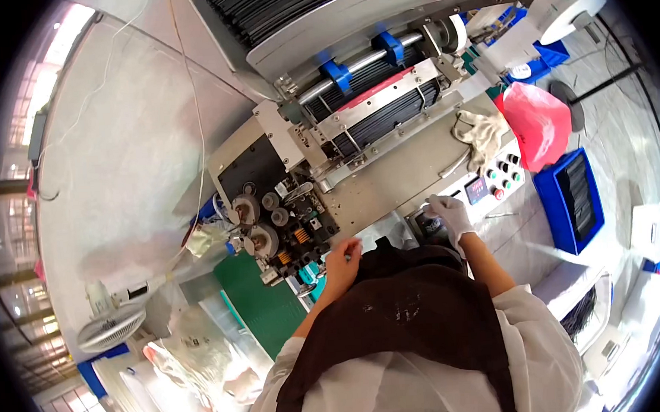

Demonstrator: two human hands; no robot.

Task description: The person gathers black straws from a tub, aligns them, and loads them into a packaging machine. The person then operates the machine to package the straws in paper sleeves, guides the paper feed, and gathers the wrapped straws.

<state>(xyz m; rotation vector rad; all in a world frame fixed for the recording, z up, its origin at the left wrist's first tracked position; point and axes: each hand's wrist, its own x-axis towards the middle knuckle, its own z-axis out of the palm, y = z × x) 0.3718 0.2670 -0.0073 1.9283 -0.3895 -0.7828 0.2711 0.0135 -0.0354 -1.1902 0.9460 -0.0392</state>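
My left hand (344,263) is bare, with its fingers curled together beside the roller and gear assembly (282,227) at the machine's left end. Whatever lies between those fingers, if anything, is too small to make out. A white glove covers my right hand (450,214), which is held at the machine's front edge, left of the small display (476,190). Its fingers are drawn together, and their grip is not clear. Behind both hands stretches the metal machine bed (377,185), with a crumpled cloth (483,140) at its right.
Push buttons (499,194) sit on the control panel. Black strips fill the rack (260,12) above. At right stand a blue bin (542,195) holding black pieces and a red bag (536,124). A green mat (257,303) and a white fan (112,327) are at left.
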